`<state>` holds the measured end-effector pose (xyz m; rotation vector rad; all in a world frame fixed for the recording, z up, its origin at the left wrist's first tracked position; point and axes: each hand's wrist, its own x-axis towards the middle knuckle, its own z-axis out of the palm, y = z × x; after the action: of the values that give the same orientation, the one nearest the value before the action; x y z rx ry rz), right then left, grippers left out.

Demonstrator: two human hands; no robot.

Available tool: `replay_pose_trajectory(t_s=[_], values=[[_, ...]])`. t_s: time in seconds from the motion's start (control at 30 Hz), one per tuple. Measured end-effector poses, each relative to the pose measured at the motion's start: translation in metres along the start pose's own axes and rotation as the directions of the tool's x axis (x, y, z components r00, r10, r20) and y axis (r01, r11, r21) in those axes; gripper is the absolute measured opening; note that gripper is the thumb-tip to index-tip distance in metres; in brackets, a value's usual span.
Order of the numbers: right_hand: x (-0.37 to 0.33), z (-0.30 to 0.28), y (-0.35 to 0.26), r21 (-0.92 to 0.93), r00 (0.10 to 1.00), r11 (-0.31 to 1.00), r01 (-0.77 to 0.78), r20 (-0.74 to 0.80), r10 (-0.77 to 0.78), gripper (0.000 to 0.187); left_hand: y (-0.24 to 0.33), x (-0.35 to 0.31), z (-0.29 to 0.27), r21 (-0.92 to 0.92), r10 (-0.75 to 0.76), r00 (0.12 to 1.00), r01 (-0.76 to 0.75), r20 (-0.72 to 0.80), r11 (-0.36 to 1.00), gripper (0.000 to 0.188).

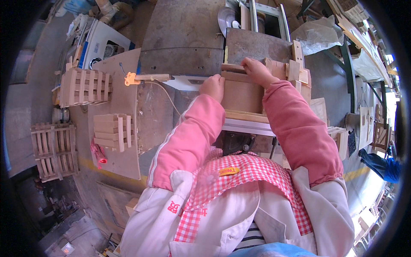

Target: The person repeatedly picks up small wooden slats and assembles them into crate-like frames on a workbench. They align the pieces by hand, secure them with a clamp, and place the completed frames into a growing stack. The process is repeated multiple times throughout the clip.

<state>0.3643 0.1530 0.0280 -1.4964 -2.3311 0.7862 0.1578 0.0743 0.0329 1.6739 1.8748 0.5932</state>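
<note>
On the saw table [180,58] in front of me lie flat brown wooden boards [242,96], with a narrow wooden strip [234,68] along their far edge. My left hand [212,88] is closed at the left side of the boards, its thumb against their far left corner. With curled fingers my right hand [258,72] grips the strip near its right end; its fingertips are partly hidden. A round saw blade [227,21] stands farther away, beyond both hands. Pink sleeves cover my forearms.
Wooden blocks [295,70] sit right of the boards. To the left, stacked wood pieces [112,130] rest on a large panel [115,160], and another slatted stack [85,87] stands behind. An orange fixture [131,79] with a cable juts out beside the table. Slatted pallets [54,150] lie at far left.
</note>
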Motion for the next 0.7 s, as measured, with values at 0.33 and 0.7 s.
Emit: replay_pose_trajectory(t_s=[0.33,0.7], values=[[-0.026,0.0,-0.019,0.026,0.992,0.994,0.105,-0.066,-0.103,0.019,-0.004,0.002,-0.004,-0.134,-0.067,0.993,0.08,0.099,0.988,0.03],[-0.056,0.011,-0.036,-0.176,0.984,0.973,0.152,-0.07,-0.166,0.027,-0.009,-0.012,-0.013,-0.09,-0.015,0.99,0.028,0.143,0.996,0.023]])
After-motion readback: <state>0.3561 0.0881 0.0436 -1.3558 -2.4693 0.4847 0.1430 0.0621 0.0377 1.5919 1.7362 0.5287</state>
